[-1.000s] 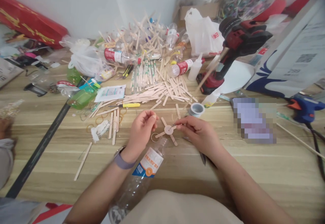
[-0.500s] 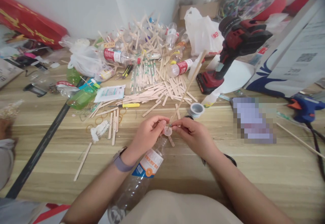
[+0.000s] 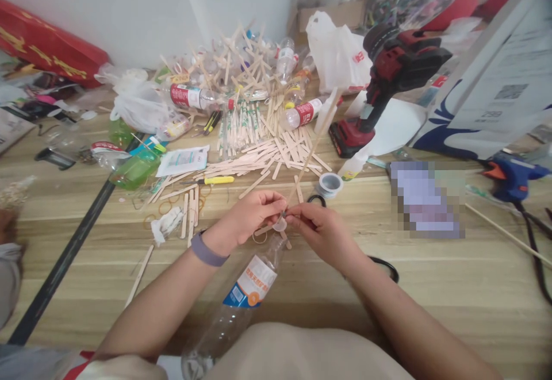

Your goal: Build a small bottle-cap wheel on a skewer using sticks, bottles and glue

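A thin wooden stick [image 3: 308,158] slants up and away from between my hands. Around its lower end sits a small whitish plastic cap [image 3: 280,226], with something small and dark just above it. My left hand [image 3: 256,216] is closed in a pinch at the stick, from the left. From the other side my right hand [image 3: 323,231] pinches at the stick's lower end; the fingertips partly hide what they grip. Right below the cap is the neck of a clear plastic bottle [image 3: 252,282], which leans toward my body, its mouth uncapped. A thin loop [image 3: 259,237] shows under my left hand.
Loose craft sticks [image 3: 297,144] and bottles crowd the back. A red cordless drill [image 3: 383,92] stands at right, near a tape roll [image 3: 330,184], a phone [image 3: 426,199] and a blue glue gun [image 3: 515,176]. Black-handled scissors [image 3: 383,268] lie beneath my right arm. Another person's sleeve [image 3: 9,271] shows at left.
My left fingers have shifted slightly up from the cap toward the stick. The thin loop beneath my left hand now shows. The whole view has moved a little.
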Available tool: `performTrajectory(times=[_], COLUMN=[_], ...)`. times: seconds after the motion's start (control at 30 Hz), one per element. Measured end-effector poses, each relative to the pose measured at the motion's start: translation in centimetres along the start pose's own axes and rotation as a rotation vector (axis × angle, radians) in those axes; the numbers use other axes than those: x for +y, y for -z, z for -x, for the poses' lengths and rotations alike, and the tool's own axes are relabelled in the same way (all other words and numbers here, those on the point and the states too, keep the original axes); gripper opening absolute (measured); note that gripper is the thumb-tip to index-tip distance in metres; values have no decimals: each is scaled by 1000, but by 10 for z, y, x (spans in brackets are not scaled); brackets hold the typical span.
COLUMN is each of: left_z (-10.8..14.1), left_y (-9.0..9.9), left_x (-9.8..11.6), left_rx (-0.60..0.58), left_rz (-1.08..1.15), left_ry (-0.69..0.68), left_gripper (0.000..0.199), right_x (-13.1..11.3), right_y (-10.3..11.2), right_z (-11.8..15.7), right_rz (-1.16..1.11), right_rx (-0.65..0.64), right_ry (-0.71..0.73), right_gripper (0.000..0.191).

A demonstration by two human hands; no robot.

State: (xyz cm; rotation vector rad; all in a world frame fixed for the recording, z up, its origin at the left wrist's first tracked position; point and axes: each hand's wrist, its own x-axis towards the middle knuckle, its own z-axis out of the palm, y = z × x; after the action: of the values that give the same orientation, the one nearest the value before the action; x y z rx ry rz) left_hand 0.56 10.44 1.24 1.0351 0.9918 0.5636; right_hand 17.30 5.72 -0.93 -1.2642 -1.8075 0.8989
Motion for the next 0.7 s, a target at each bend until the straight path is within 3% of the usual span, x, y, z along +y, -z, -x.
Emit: performTrajectory(times=[0.4, 0.7], left_z=[7, 11], left_y=[-1, -2], left_x=[-6, -4], left_rx=[75, 24], left_rz=[29, 118], left_ry=[-134, -77], left_gripper=[25, 31], right_x=[1, 0], right_y=[-2, -1], right_z=[4, 3], right_rz=[56, 112], right_rx=[18, -6], right_ry=[21, 97], right_gripper=[22, 22])
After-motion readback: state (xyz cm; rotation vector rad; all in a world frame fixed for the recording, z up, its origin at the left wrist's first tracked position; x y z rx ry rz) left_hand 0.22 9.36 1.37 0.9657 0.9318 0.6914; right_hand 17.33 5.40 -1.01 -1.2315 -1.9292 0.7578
